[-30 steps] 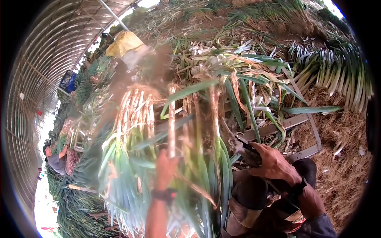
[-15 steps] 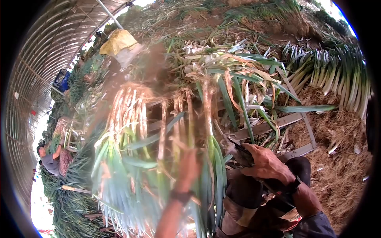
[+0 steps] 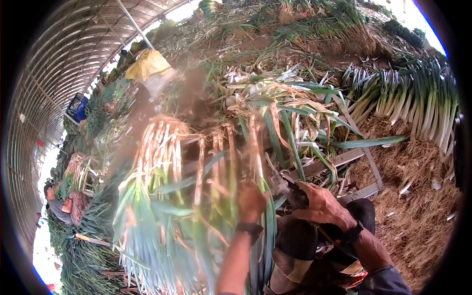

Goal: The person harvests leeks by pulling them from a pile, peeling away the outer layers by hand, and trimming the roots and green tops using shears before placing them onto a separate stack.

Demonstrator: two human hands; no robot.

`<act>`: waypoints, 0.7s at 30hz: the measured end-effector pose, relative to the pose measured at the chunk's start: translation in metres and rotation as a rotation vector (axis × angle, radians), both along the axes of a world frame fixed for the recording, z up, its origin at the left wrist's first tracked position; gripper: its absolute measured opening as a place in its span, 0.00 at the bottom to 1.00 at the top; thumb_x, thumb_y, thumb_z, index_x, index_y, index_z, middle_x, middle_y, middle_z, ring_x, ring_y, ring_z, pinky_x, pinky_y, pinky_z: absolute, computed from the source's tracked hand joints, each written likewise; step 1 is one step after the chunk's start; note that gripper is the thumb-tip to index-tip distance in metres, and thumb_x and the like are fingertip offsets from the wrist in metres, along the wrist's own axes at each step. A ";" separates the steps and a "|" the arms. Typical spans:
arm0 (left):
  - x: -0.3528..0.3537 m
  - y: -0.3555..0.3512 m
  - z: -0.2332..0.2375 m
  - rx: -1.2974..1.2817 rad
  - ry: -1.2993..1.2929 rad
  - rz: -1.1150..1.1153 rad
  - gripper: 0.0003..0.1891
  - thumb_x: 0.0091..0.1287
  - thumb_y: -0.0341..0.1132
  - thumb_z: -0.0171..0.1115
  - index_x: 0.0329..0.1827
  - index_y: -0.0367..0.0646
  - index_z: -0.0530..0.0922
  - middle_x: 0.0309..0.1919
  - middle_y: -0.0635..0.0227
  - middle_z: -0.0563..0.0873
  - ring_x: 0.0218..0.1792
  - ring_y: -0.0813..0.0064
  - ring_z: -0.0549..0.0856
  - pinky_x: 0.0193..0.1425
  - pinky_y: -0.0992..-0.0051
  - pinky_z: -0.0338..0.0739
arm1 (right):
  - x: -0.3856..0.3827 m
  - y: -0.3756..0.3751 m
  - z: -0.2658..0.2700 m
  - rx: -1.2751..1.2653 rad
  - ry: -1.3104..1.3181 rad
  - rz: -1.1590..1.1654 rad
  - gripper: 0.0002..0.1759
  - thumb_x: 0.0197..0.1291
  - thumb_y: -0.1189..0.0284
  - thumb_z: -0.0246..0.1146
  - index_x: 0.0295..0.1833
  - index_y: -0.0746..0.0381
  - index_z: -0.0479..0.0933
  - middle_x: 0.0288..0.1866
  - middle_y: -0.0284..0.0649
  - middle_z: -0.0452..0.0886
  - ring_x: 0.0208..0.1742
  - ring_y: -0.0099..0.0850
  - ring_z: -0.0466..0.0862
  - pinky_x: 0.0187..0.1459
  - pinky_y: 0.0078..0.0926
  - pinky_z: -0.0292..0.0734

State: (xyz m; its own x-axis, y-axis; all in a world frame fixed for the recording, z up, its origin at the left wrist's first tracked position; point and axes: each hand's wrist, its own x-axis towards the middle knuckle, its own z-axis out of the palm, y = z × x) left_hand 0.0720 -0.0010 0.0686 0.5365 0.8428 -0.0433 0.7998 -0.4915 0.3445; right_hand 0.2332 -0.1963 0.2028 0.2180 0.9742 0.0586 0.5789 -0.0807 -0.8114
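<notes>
Leek stalk (image 3: pixel 255 147) stands gripped in the left hand (image 3: pixel 252 201), beside right hand (image 3: pixel 322 205) clutching a dark tool (image 3: pixel 294 192)

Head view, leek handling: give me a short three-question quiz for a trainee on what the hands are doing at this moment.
1. True or false: the left hand has its grip closed on a leek stalk.
2. What does the right hand hold? A) a dark tool B) a yellow bag C) nothing
3. Fill in: the row of white-stemmed leeks lies on the person's ____ side.
Key: 1 true; 2 A; 3 right.
</notes>
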 end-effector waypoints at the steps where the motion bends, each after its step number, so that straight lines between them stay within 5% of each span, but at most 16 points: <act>1: 0.002 0.000 0.001 -0.055 0.008 0.027 0.28 0.61 0.49 0.75 0.53 0.33 0.79 0.56 0.42 0.84 0.53 0.48 0.87 0.54 0.55 0.82 | 0.001 -0.001 0.005 -0.031 0.018 0.001 0.48 0.48 0.61 0.78 0.72 0.71 0.67 0.53 0.59 0.82 0.51 0.55 0.83 0.51 0.44 0.80; 6: 0.005 -0.008 -0.001 -0.164 -0.199 -0.127 0.19 0.61 0.42 0.76 0.39 0.32 0.84 0.33 0.42 0.87 0.38 0.48 0.89 0.44 0.55 0.81 | 0.008 -0.005 -0.002 0.049 0.024 -0.013 0.48 0.47 0.63 0.78 0.71 0.75 0.68 0.54 0.60 0.81 0.52 0.57 0.83 0.52 0.43 0.78; 10: -0.005 -0.017 -0.014 -0.247 -0.374 -0.029 0.18 0.62 0.44 0.75 0.42 0.36 0.84 0.31 0.48 0.88 0.32 0.52 0.88 0.36 0.58 0.79 | 0.012 -0.017 -0.005 -0.011 0.045 -0.022 0.42 0.50 0.62 0.76 0.70 0.67 0.70 0.52 0.56 0.82 0.51 0.53 0.84 0.50 0.44 0.79; 13: -0.010 -0.014 -0.022 -0.234 -0.336 0.025 0.19 0.58 0.44 0.76 0.45 0.37 0.87 0.36 0.50 0.90 0.37 0.55 0.90 0.43 0.62 0.82 | 0.017 -0.027 0.010 -0.048 0.076 0.009 0.36 0.53 0.62 0.75 0.65 0.65 0.74 0.48 0.52 0.81 0.47 0.49 0.83 0.47 0.43 0.79; 16: -0.009 -0.018 -0.013 -0.272 -0.424 0.046 0.17 0.64 0.45 0.68 0.45 0.38 0.87 0.36 0.50 0.90 0.39 0.54 0.90 0.48 0.62 0.82 | 0.016 -0.039 0.024 -0.113 0.184 0.042 0.33 0.55 0.61 0.74 0.64 0.64 0.74 0.39 0.48 0.79 0.40 0.47 0.81 0.44 0.42 0.78; 21: -0.007 -0.017 -0.011 -0.112 -0.407 0.082 0.17 0.70 0.43 0.61 0.46 0.38 0.88 0.38 0.50 0.90 0.41 0.53 0.90 0.49 0.61 0.81 | 0.012 -0.052 0.027 -0.242 0.061 0.130 0.30 0.56 0.59 0.73 0.57 0.65 0.73 0.38 0.53 0.83 0.41 0.49 0.84 0.44 0.45 0.79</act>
State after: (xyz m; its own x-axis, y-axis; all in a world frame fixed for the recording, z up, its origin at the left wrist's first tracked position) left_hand 0.0650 -0.0177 0.0578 0.4601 0.8855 0.0646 0.6223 -0.3735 0.6879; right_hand 0.2450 -0.2487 0.2296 0.0865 0.9783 -0.1883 0.5479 -0.2046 -0.8112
